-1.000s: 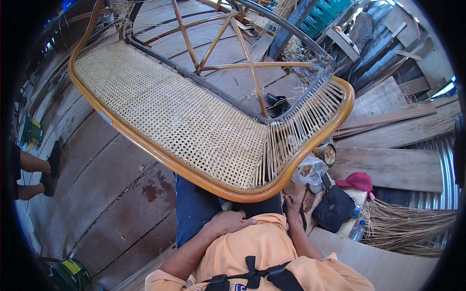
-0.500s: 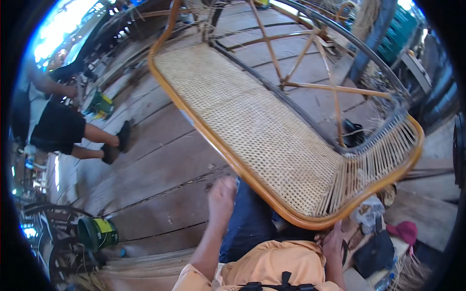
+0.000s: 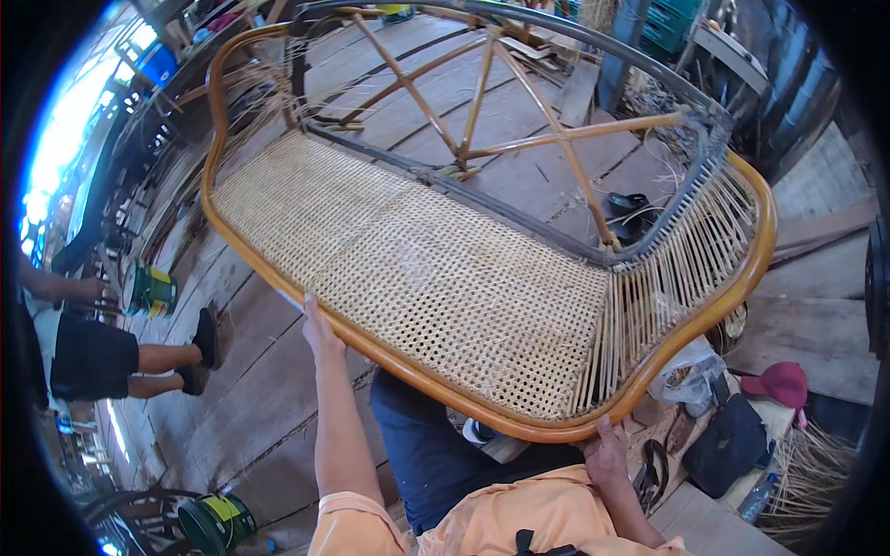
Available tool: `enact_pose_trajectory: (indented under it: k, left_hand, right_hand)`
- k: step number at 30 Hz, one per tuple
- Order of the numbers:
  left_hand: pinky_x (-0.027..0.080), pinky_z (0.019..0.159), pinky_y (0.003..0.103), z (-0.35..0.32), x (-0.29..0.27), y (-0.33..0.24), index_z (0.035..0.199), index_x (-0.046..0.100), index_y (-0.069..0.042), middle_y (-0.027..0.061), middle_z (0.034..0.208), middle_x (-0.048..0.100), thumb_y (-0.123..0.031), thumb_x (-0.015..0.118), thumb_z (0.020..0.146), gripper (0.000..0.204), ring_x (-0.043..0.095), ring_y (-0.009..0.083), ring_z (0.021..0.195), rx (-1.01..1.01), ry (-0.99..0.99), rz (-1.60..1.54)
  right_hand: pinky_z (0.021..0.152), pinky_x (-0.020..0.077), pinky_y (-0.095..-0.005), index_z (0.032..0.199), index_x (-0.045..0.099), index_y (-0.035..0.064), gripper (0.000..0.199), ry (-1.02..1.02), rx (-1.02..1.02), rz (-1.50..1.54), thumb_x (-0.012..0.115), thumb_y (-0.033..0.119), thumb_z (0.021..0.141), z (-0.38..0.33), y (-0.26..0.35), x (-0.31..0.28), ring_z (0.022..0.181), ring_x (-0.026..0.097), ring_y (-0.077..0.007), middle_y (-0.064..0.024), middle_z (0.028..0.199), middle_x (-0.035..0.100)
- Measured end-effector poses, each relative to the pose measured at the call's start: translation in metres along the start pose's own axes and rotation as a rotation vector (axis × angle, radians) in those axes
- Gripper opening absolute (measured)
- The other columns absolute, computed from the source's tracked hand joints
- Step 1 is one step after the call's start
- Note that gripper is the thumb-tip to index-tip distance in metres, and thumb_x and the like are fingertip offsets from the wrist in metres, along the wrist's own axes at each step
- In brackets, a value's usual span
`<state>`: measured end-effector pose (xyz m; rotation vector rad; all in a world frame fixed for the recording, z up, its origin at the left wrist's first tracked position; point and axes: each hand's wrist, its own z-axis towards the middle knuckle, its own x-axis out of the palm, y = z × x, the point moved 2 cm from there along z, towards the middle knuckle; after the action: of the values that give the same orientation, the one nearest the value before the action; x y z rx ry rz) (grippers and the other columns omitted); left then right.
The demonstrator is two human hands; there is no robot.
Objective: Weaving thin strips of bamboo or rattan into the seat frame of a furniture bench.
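Note:
A rattan bench with a woven cane panel lies across the view in front of me, its orange-brown bent rim toward me. Close-set strands cross the curved right end, and crossed poles stand in the open frame behind the panel. My left hand is closed on the near rim, left of its middle, with part of the fingers hidden by the rim. Under the near right corner, my right hand is closed on the same rim, its fingertips partly out of sight.
At the left stands another person in dark shorts, a hand by a green bucket. A second green bucket is at the lower left. A red cap, a dark bag, a plastic bag and loose strands lie at the right.
My left hand has moved up and left and taken hold of the near rim. The bench has shifted left in view and turned. My right hand stays at the corner.

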<state>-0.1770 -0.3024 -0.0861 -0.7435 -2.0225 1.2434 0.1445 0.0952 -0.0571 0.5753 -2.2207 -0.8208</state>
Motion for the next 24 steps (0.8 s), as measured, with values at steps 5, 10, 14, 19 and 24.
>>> enact_pose_trajectory:
  k: [5, 10, 14, 19, 24]
  left_hand:
    - [0.048, 0.090, 0.039, 0.014, -0.027, 0.019, 0.127, 0.043, 0.010, 0.0158, 0.121, 0.054, -0.044, 0.062, 0.085, 0.071, 0.057, 0.0271, 0.106, -0.020, -0.033, 0.028]
    - [0.044, 0.098, 0.041, -0.005, -0.020, 0.026, 0.134, 0.040, 0.000, 0.0121, 0.130, 0.050, -0.045, 0.051, 0.092, 0.063, 0.052, 0.0291, 0.114, -0.088, -0.017, 0.009]
    - [0.040, 0.102, 0.044, -0.011, -0.008, 0.030, 0.136, 0.040, -0.009, 0.0082, 0.136, 0.046, -0.048, 0.049, 0.090, 0.061, 0.046, 0.0282, 0.121, -0.191, 0.065, -0.095]
    - [0.038, 0.103, 0.047, -0.019, 0.041, 0.057, 0.133, 0.044, -0.012, 0.0083, 0.134, 0.048, -0.047, 0.049, 0.087, 0.058, 0.047, 0.0304, 0.120, -0.248, 0.134, -0.360]
    - [0.037, 0.102, 0.053, -0.051, 0.122, 0.057, 0.134, 0.044, -0.012, 0.0091, 0.135, 0.047, -0.044, 0.054, 0.084, 0.060, 0.045, 0.0317, 0.121, -0.367, 0.187, -0.448]
  right_hand:
    - [0.079, 0.0546, -0.0383, 0.121, 0.043, 0.0041, 0.032, 0.103, 0.099, -0.057, 0.052, 0.021, 0.095, 0.005, -0.006, -0.013, 0.101, 0.060, -0.0229, -0.0098, 0.112, 0.058]
    - [0.079, 0.0534, -0.0354, 0.120, 0.045, 0.0035, 0.033, 0.003, 0.129, -0.147, 0.056, 0.018, 0.092, 0.006, 0.008, -0.011, 0.097, 0.060, -0.0205, -0.0082, 0.110, 0.056]
    - [0.089, 0.0449, -0.0288, 0.129, 0.041, 0.0034, 0.042, -0.089, -0.028, -0.212, 0.054, 0.018, 0.092, 0.023, 0.038, -0.002, 0.098, 0.053, -0.0132, -0.0037, 0.109, 0.053]
    - [0.088, 0.0422, -0.0280, 0.124, 0.045, 0.0009, 0.035, -0.166, -0.266, -0.268, 0.050, 0.022, 0.097, 0.122, 0.089, -0.001, 0.093, 0.053, -0.0113, -0.0021, 0.104, 0.054]
    - [0.088, 0.0420, -0.0280, 0.122, 0.049, 0.0006, 0.034, -0.218, -0.393, -0.232, 0.048, 0.024, 0.098, 0.211, 0.120, -0.029, 0.096, 0.052, -0.0119, -0.0034, 0.103, 0.056]
